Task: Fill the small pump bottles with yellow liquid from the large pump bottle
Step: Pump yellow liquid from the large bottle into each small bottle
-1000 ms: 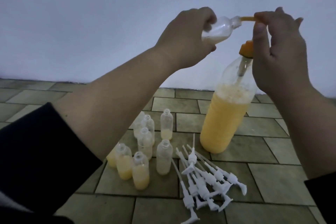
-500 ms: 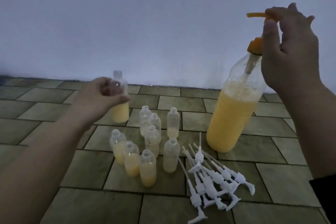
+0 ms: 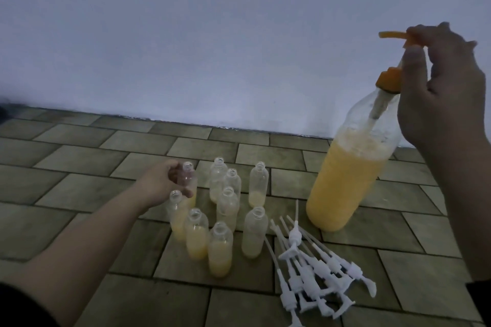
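The large clear bottle (image 3: 348, 180) of yellow liquid stands on the tiled floor at the right, its orange pump head (image 3: 392, 34) raised. My right hand (image 3: 441, 93) grips that pump head from above. My left hand (image 3: 162, 183) holds a filled small bottle (image 3: 188, 180) upright, low at the back left of a group of several capless small bottles (image 3: 225, 210). Three front ones (image 3: 197, 236) hold yellow liquid; others look nearly empty.
A heap of white pump tops (image 3: 316, 273) with long dip tubes lies on the floor right of the small bottles, in front of the large bottle. A pale wall (image 3: 212, 34) rises just behind. Floor tiles extend left and forward.
My left hand has taken the filled small bottle away from the pump spout, turned it upright and lowered it down to the group on the floor. My right hand stayed on the pump head.
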Tool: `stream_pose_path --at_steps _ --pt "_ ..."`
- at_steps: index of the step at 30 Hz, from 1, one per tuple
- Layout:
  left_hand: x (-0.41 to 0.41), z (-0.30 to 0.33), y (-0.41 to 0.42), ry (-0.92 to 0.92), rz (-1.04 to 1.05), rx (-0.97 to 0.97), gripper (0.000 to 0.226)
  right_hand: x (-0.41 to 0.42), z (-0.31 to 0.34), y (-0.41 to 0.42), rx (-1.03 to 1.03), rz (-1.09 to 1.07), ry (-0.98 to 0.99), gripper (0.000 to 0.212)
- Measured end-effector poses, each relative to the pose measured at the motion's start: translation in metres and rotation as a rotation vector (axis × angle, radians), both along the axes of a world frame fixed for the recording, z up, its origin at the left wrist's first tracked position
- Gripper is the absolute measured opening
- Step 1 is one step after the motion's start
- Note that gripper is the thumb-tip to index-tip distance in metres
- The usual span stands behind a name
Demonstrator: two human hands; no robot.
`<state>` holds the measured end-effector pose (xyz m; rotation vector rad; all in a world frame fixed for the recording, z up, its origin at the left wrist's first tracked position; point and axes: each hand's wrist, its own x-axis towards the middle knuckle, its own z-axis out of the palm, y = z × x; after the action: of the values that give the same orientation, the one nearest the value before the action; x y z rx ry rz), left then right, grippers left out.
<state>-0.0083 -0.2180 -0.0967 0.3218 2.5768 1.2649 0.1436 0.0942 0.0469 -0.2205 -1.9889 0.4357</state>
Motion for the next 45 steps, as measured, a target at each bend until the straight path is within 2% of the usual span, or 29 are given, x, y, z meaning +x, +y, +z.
stream_pose_path --at_steps 5,8,10,12,14,16,17,19,22,23,26,28,32,38,42,45 --pt "-0.007 -0.005 -0.007 -0.01 -0.017 -0.019 0.05 -0.001 0.001 0.001 -0.002 0.004 0.001 0.039" --pt "-0.012 -0.006 -0.016 -0.113 -0.089 0.023 0.054 -0.001 0.001 0.001 0.0 0.004 -0.005 0.039" --pt "-0.013 -0.005 -0.025 -0.215 -0.124 0.106 0.055 0.0 0.0 0.001 -0.004 0.007 -0.002 0.039" --pt "-0.01 -0.003 -0.037 -0.277 -0.073 0.286 0.048 0.0 0.001 0.0 -0.006 0.003 -0.008 0.039" --pt "0.001 0.001 -0.052 -0.186 0.111 0.521 0.041 -0.001 0.001 0.0 0.006 -0.002 -0.013 0.039" --pt "0.024 0.015 -0.056 0.132 0.303 0.63 0.034 0.0 0.0 0.001 0.01 0.0 -0.007 0.039" --pt "0.04 0.025 -0.05 0.285 0.33 0.606 0.033 0.0 0.0 0.002 0.011 -0.006 -0.004 0.039" --pt "0.078 0.047 -0.023 0.485 0.166 0.366 0.029 -0.001 0.0 0.003 0.013 -0.013 -0.001 0.039" --pt "0.122 0.063 0.03 0.571 -0.217 -0.156 0.042 -0.003 0.001 0.003 0.0 -0.006 0.006 0.039" --pt "0.126 0.06 0.045 0.622 -0.282 -0.25 0.05 -0.003 0.0 0.003 -0.002 0.0 0.012 0.039" --pt "0.124 0.038 0.076 0.709 -0.32 -0.493 0.065 -0.002 -0.001 0.002 -0.006 0.013 0.02 0.039" --pt "0.125 0.025 0.088 0.702 -0.3 -0.638 0.056 -0.002 -0.001 0.002 -0.008 0.019 0.018 0.038" --pt "0.129 0.014 0.101 0.653 -0.328 -0.747 0.036 0.001 0.0 0.003 -0.008 0.011 0.003 0.037" --pt "0.134 0.007 0.111 0.626 -0.324 -0.749 0.036 0.001 0.0 0.003 -0.006 0.003 -0.015 0.037" --pt "0.135 0.005 0.11 0.588 -0.308 -0.666 0.038 0.002 0.001 0.003 -0.013 0.017 -0.015 0.036" --pt "0.141 0.019 0.105 0.566 -0.296 -0.486 0.034 0.004 0.004 0.0 0.017 0.015 -0.066 0.037"
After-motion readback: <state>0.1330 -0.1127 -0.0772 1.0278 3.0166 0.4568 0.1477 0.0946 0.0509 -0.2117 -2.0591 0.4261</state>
